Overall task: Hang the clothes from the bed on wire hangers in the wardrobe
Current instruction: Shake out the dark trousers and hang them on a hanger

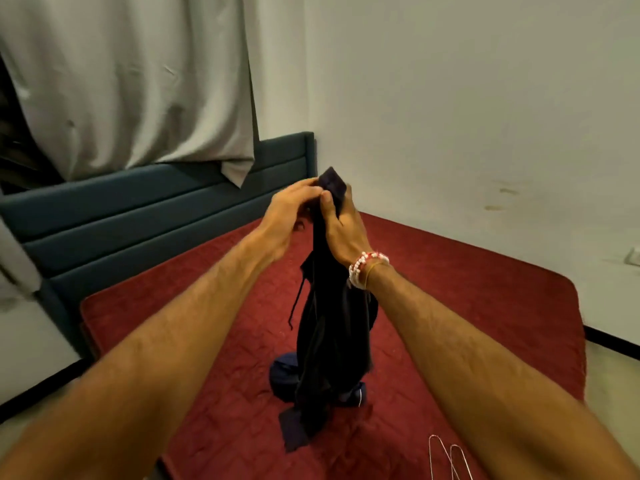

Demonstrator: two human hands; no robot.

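The left hand (pixel 292 213) and right hand (pixel 344 230) pinch the upper end of a dark garment (pixel 332 327) between curled fingers. It hangs below the fingers, its bottom touching the red mattress (pixel 467 292).

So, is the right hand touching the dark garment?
Touching. The head view shows the right hand gripping the dark garment near its top.

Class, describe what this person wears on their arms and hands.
No sleeves or gloves show on either arm. The left hand and its wrist carry nothing. The right hand has at its wrist a white bead bracelet, a red-and-white thread band and a thin yellow cord.
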